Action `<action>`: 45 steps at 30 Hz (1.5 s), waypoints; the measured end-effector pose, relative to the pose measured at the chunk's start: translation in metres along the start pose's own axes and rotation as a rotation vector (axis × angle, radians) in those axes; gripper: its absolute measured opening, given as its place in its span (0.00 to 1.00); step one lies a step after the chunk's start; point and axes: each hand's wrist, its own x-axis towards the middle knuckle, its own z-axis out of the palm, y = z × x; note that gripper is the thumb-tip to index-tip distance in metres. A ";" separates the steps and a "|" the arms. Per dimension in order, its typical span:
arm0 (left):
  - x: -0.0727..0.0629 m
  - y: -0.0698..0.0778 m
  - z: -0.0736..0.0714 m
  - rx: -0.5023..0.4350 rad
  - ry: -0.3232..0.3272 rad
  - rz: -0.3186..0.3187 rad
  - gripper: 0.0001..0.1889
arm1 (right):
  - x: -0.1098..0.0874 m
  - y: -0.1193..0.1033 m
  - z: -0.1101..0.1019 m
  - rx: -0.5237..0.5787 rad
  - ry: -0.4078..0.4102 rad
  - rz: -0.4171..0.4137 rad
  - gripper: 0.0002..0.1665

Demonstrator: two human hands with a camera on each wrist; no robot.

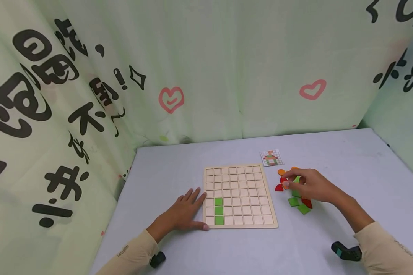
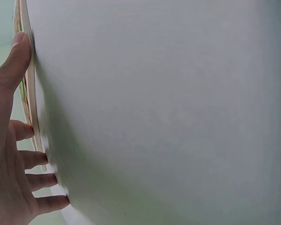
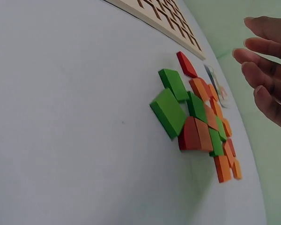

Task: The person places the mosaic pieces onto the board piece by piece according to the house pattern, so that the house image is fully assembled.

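My left hand [image 1: 184, 214] rests beside the wooden grid board [image 1: 245, 192], its fingers spread and the thumb touching the lower left corner. In the left wrist view the thumb [image 2: 19, 58] lies along the board's edge. Three green square tiles [image 1: 218, 210] sit stacked in one column of the grid, at its lower left. Over a loose heap of coloured pieces hangs my right hand [image 1: 311, 185], fingers loosely bent. The right wrist view shows nothing between those fingers [image 3: 267, 65]. Below them lie green squares [image 3: 168, 113], red rounded pieces [image 3: 186, 64] and orange pieces [image 3: 222, 168].
A small card [image 1: 271, 157] with a coloured grid picture lies behind the board's right corner. Black wrist devices [image 1: 346, 252] show near both sleeves. A pale curtain [image 1: 210, 76] with writing and hearts stands behind the white-covered table [image 1: 241, 252].
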 end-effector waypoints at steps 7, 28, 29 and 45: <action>-0.001 0.002 -0.003 -0.014 0.001 -0.008 0.58 | -0.007 0.018 -0.020 -0.029 0.065 0.045 0.19; -0.002 0.003 -0.004 -0.035 0.000 -0.014 0.58 | -0.039 0.062 -0.030 -0.044 0.072 0.169 0.27; -0.002 0.003 -0.004 -0.032 0.000 -0.014 0.58 | -0.040 0.063 -0.029 -0.045 0.069 0.176 0.27; -0.004 0.004 -0.007 -0.040 0.003 -0.010 0.57 | -0.042 0.079 -0.019 -0.047 0.084 0.244 0.32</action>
